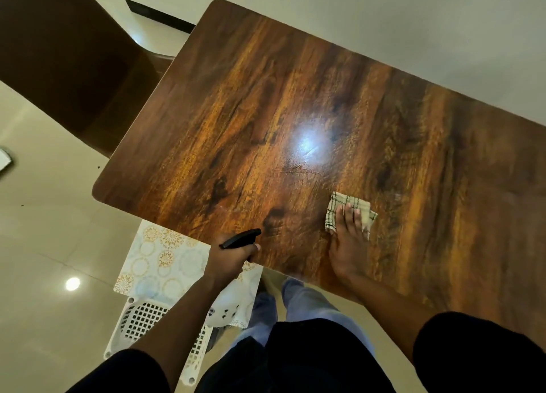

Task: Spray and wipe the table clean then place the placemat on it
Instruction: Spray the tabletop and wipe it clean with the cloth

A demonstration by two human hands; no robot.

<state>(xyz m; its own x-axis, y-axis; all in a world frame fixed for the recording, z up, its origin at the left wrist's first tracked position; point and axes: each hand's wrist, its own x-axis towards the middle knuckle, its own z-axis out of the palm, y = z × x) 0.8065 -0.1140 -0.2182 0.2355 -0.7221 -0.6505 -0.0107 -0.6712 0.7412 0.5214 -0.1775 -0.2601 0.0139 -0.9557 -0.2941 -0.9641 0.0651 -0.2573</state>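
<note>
A glossy wooden table (pixel 295 103) fills the middle of the head view. My left hand (pixel 229 258) grips a spray bottle with a black trigger head (pixel 240 238) at the table's near edge, nozzle pointing over the top. My right hand (pixel 348 242) lies flat, fingers straight, pressing a folded checked cloth (pixel 348 205) onto the table near the front. A patterned placemat (pixel 165 262) with circles lies on a white lattice basket below the table's near left corner, partly hidden by my left arm.
The white plastic basket (pixel 144 321) stands on the tiled floor by my legs. A dark brown chair (pixel 74 67) stands at the table's far left side. A pale wall runs behind the table.
</note>
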